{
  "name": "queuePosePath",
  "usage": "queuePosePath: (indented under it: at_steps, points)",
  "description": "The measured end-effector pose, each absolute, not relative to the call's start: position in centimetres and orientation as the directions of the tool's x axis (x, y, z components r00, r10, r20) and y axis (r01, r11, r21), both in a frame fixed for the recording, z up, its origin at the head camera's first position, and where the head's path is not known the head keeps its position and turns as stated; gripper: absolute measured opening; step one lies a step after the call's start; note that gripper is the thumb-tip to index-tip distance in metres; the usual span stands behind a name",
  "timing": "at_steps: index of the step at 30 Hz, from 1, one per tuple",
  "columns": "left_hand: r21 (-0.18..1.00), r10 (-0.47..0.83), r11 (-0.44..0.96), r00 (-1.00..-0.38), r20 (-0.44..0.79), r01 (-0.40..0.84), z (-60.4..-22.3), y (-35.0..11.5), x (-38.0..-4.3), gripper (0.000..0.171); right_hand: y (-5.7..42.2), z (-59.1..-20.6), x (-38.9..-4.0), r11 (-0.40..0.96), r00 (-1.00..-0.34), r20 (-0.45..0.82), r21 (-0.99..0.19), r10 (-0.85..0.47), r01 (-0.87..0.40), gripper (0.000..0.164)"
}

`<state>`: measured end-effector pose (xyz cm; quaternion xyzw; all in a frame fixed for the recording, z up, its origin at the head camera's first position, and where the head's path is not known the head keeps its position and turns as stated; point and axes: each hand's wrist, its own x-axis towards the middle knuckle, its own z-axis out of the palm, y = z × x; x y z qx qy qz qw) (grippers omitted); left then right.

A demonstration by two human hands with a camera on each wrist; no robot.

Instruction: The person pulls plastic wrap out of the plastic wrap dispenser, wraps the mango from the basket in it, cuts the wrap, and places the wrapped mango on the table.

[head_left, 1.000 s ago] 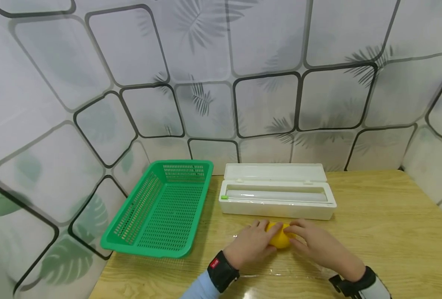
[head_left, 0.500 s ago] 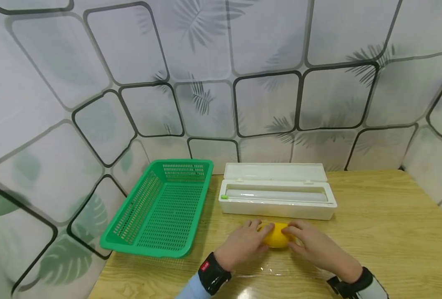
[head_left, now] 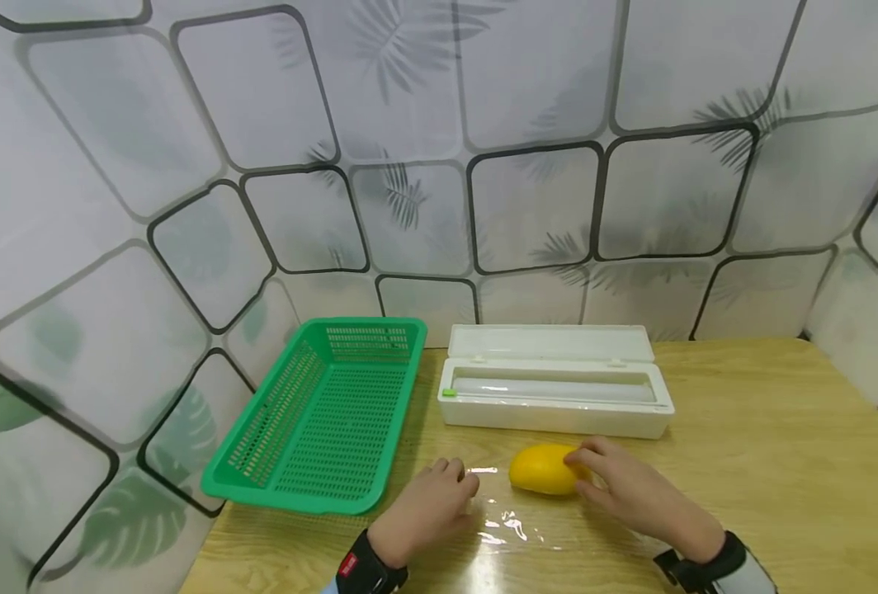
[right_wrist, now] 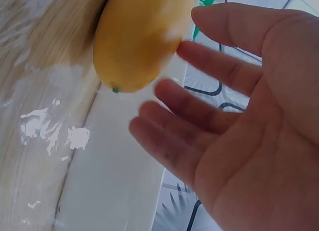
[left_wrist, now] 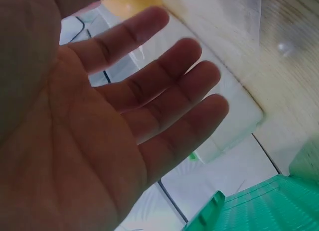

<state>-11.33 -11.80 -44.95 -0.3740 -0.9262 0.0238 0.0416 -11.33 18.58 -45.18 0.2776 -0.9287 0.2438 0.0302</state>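
Note:
A yellow oval fruit like a mango (head_left: 543,469) lies on its side on clear plastic film (head_left: 502,524). A small green dot marks one end of it in the right wrist view. My right hand (head_left: 625,491) is at its right end, the index fingertip (right_wrist: 187,48) against the skin and the thumb close by. The other fingers of that hand spread loosely. To the left of the fruit, my left hand (head_left: 427,507) hovers low over the film with nothing in it. Its fingers (left_wrist: 169,121) are loosely extended in the left wrist view.
Behind the hands stands a white cling film dispenser (head_left: 558,419), lid raised, with a film roll inside and a green slider at its left. A green perforated basket (head_left: 216,478) sits left on the wooden table (head_left: 773,462). A patterned curtain (head_left: 528,206) backs the table.
My left hand has let go of the fruit and drawn away to the left and toward me. The fruit has shifted slightly left. My right hand has stayed at its right end.

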Motion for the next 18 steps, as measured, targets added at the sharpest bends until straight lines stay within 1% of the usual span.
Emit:
queuePosePath:
  at_steps: [3,6,8,10,13,15,18]
  points:
    - [-0.081,0.710,0.704,-0.702,0.058,0.705,-44.9,-12.1,-11.0,0.031,18.4,-45.6,-11.3,0.728,-0.845,0.219,-0.432,-0.487,-0.532,0.026]
    - [-0.067,0.706,0.708,-0.706,0.048,0.703,-44.9,-12.2,-10.8,0.031,18.0,-46.1,-11.2,0.734,-0.837,0.274,-0.403,-0.474,-0.547,0.037]
    - [-0.056,0.704,0.710,-0.709,0.038,0.702,-45.1,-12.3,-10.7,0.030,17.8,-46.5,-11.2,0.729,-0.815,0.322,-0.369,-0.481,-0.576,0.046]
    - [-0.037,0.702,0.713,-0.712,0.028,0.701,-45.3,-12.5,-10.7,0.030,17.6,-46.8,-11.3,0.719,-0.782,0.371,-0.325,-0.500,-0.614,0.050]
    - [0.003,0.700,0.714,-0.714,0.000,0.700,-45.9,-12.9,-10.6,0.033,17.5,-47.1,-11.5,0.707,-0.746,0.387,-0.271,-0.542,-0.653,0.048]
    - [0.021,0.698,0.716,-0.716,-0.017,0.698,-46.2,-13.1,-10.6,0.035,17.5,-47.2,-11.6,0.710,-0.747,0.368,-0.262,-0.553,-0.654,0.044]
    - [0.032,0.695,0.719,-0.718,-0.043,0.694,-46.4,-13.4,-10.7,0.038,17.5,-47.0,-11.7,0.725,-0.769,0.334,-0.273,-0.545,-0.632,0.041]
